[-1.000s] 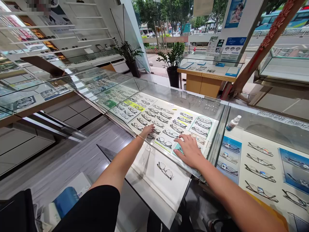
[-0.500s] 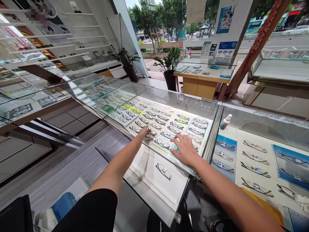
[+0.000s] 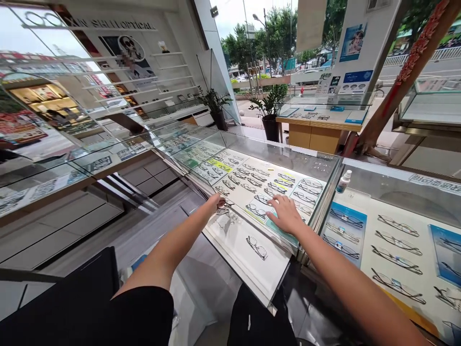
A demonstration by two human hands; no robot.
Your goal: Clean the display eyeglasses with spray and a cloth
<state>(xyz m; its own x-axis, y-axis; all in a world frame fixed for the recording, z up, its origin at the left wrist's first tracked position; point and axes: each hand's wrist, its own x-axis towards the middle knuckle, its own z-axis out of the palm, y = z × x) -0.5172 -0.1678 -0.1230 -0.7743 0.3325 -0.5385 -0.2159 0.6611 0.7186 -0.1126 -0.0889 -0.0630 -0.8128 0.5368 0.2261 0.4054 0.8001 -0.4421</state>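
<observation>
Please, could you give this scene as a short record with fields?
Place: glass display case with rows of eyeglasses
Left hand: appears to hold a dark pair of glasses near the case's edge
Right hand: open, close to the rows; contact unclear
White panel: bears a thin-framed pair
Farther right: spray bottle, neighbouring case

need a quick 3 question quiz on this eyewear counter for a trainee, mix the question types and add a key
1. Multiple choice: what lies on the pulled-out white tray?
A) a potted plant
B) a pair of eyeglasses
C) a poster

2. True or false: the spray bottle stands upright.

3. Fill in: the person's ____ hand is nearer the spray bottle.

Key: 1. B; 2. true; 3. right.
</observation>
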